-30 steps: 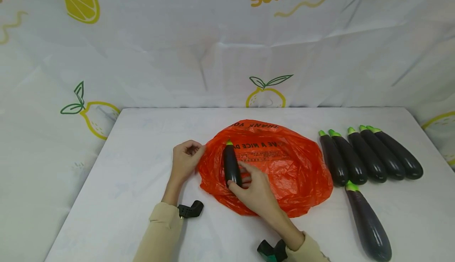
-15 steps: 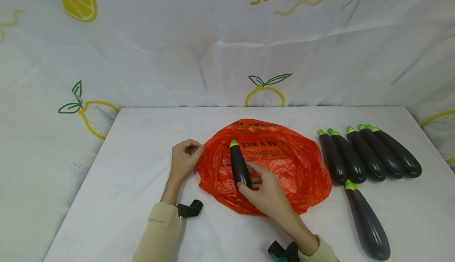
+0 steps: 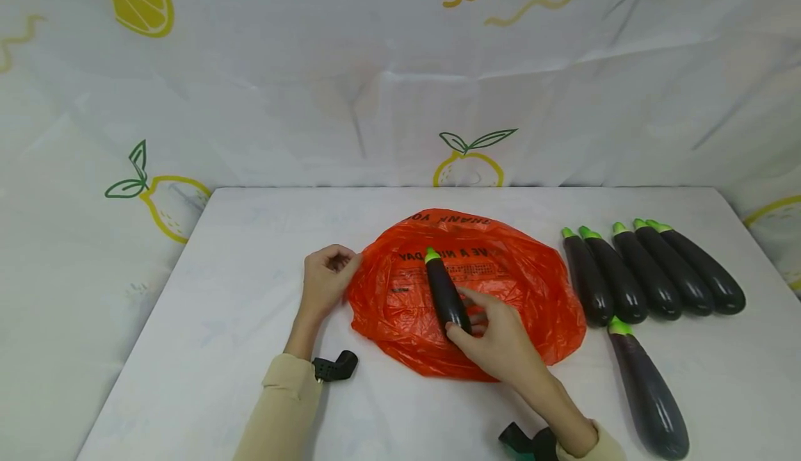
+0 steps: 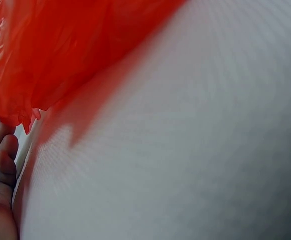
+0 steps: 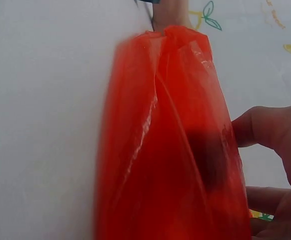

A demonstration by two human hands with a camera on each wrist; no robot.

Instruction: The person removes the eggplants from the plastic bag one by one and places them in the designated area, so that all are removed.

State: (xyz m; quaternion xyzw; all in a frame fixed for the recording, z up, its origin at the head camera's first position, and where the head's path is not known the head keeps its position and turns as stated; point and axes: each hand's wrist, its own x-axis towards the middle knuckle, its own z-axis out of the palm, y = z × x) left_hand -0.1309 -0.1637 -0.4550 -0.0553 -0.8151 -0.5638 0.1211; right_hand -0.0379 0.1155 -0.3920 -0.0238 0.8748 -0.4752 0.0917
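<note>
A glossy dark eggplant with a green stem end lies over the inside of a red plastic bag. My right hand grips it near its thick lower end, thumb on the near side. In the right wrist view the bag wall stands in front, and the eggplant shows only as a dark shape through it, beside my right hand. My left hand pinches the bag's left edge. Curled fingers of that left hand meet the bag's crumpled rim in the left wrist view.
To the right of the bag, several eggplants lie side by side, stems away from me. A single larger eggplant lies nearer the front, its stem touching that row. The white table meets a lemon-printed backdrop.
My right hand has moved the eggplant to the right across the bag, its stem end leaning further left. My left hand stays on the bag's edge.
</note>
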